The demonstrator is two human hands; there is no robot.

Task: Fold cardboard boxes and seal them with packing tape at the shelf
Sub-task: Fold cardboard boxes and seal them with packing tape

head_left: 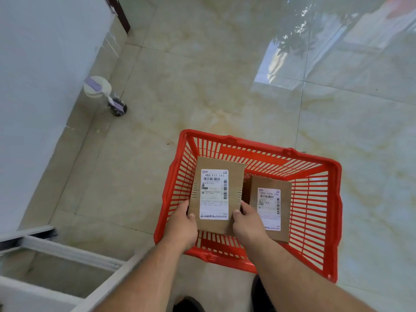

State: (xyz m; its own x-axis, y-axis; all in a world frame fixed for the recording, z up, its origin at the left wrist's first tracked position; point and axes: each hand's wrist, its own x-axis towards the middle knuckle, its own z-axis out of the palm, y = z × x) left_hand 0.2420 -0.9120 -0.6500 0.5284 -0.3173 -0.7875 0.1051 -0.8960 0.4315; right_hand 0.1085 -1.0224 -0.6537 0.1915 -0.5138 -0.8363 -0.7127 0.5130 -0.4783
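From the head camera I look straight down at a red slatted plastic shopping basket (315,212) standing on the glossy cream marble floor tiles (225,86). My left hand (181,226) and right hand (247,224) both grip a small brown cardboard box with a white shipping label (216,194). Each hand clasps one side near its near end, thumbs on the top face and fingers wrapped down the sides. The box sits above the basket's left half, close to the left wall; I cannot tell whether it rests on the basket floor or hangs just clear of it. A second labelled brown cardboard box (271,206) lies just beside it, nearer the middle, partly behind my right wrist.

At the lower left is a white metal shelf frame (67,253), and by the white wall a white jar with purple tape (98,86).

My worry: the grip is only at the near end, so the far end could dip and catch the basket rim or knock the neighbouring box.
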